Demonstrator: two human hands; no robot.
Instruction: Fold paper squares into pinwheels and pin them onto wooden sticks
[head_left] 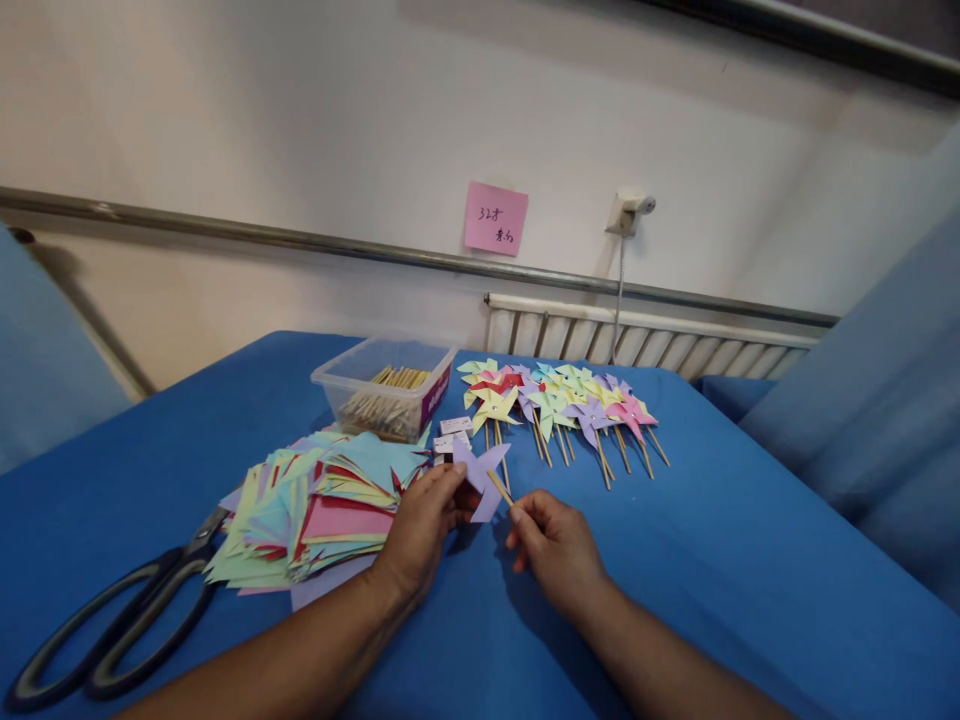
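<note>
A purple paper pinwheel (484,482) is between my hands, near the middle of the view. My left hand (429,515) pinches its left side between thumb and fingers. My right hand (553,545) is closed on the lower end of a short wooden stick (500,488), whose upper end meets the pinwheel's centre. Left of my left hand lies a heap of cut coloured paper sheets (322,510). Finished pinwheels on sticks (589,415) lie in a bunch beyond my right hand.
A clear plastic box (352,372) holding many wooden sticks stands behind the paper heap. Small white boxes (455,428) sit beside it. Large dark-handled scissors (150,600) lie at the left on the blue cloth (712,580). A radiator (645,335) runs along the wall.
</note>
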